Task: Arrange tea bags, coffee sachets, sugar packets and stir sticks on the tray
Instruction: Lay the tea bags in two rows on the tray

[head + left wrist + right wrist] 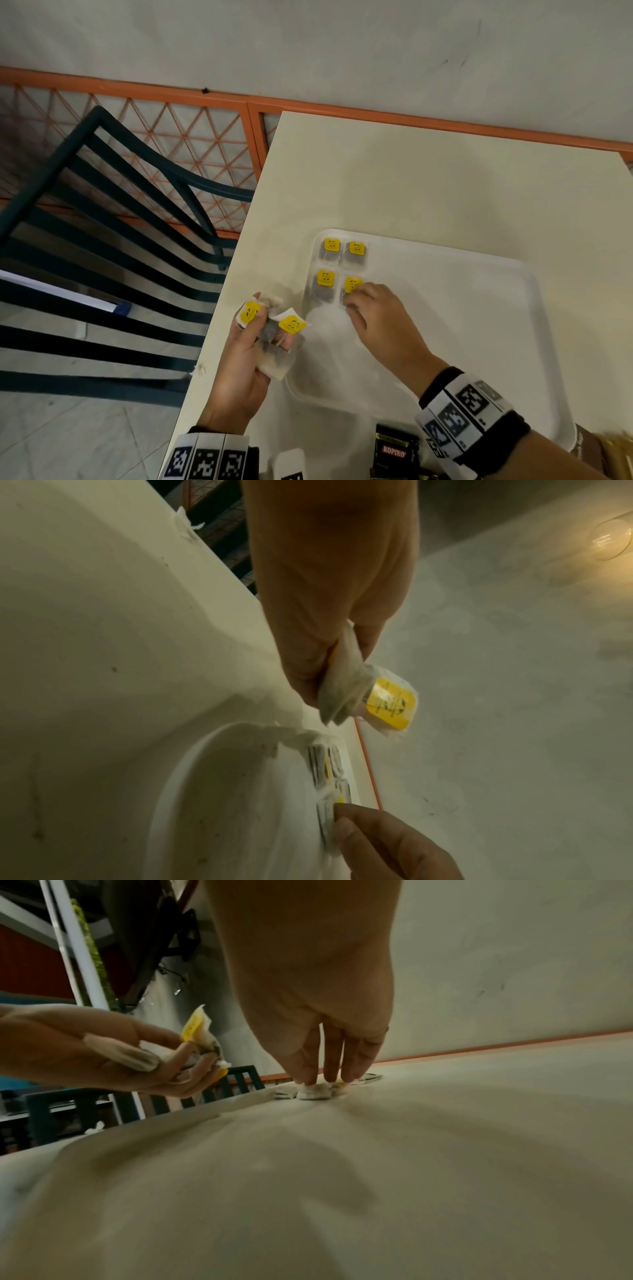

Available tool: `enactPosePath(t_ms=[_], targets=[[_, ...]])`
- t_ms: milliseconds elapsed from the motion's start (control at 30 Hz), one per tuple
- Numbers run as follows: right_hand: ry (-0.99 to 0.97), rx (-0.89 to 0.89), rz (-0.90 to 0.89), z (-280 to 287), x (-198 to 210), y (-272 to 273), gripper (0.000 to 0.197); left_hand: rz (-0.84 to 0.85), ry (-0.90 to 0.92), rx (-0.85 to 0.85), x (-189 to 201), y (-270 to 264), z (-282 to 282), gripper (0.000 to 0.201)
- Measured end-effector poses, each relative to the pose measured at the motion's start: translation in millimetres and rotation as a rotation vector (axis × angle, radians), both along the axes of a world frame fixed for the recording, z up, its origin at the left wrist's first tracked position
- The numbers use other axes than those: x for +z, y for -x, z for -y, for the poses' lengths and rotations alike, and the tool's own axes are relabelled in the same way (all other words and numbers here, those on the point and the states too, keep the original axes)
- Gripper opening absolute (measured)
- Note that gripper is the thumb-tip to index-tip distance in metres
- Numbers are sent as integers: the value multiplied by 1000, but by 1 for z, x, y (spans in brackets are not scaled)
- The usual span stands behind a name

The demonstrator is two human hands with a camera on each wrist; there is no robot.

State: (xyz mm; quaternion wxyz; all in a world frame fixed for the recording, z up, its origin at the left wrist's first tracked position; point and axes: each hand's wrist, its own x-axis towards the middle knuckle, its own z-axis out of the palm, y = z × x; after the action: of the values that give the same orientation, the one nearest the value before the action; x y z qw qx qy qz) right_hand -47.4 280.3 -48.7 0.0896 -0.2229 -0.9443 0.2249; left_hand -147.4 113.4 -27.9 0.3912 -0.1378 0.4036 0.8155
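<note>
A white tray [479,284] lies on the cream table [428,178]. Several tea bags with yellow tags [331,247] lie in a neat block in the tray's far left corner. My right hand [356,303] reaches over the tray, and its straight fingertips [327,1069] press down on the near right tea bag [352,285] of that block. My left hand [255,330] hovers at the tray's left rim and grips a bunch of tea bags [291,324]. One yellow tag [390,704] sticks out past the left fingers. The bags on the tray [325,764] show edge-on in the left wrist view.
Dark Kopiko coffee sachets [394,448] and a white packet [291,462] lie at the table's near edge, with brown packets [597,445] at the near right. A dark green slatted chair [120,240] stands beside the table's left edge. An orange lattice railing [205,144] runs behind.
</note>
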Motion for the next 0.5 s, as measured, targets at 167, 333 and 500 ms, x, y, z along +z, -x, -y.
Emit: enactPosePath(t_ms=[167, 333, 500], targets=[[1, 51, 40, 6, 1, -1, 27, 6, 3, -1, 2, -1, -1, 23], [49, 58, 27, 2, 2, 1, 32, -3, -1, -6, 3, -2, -2, 22], [37, 55, -1, 6, 5, 0, 35, -25, -29, -28, 5, -5, -4, 21]])
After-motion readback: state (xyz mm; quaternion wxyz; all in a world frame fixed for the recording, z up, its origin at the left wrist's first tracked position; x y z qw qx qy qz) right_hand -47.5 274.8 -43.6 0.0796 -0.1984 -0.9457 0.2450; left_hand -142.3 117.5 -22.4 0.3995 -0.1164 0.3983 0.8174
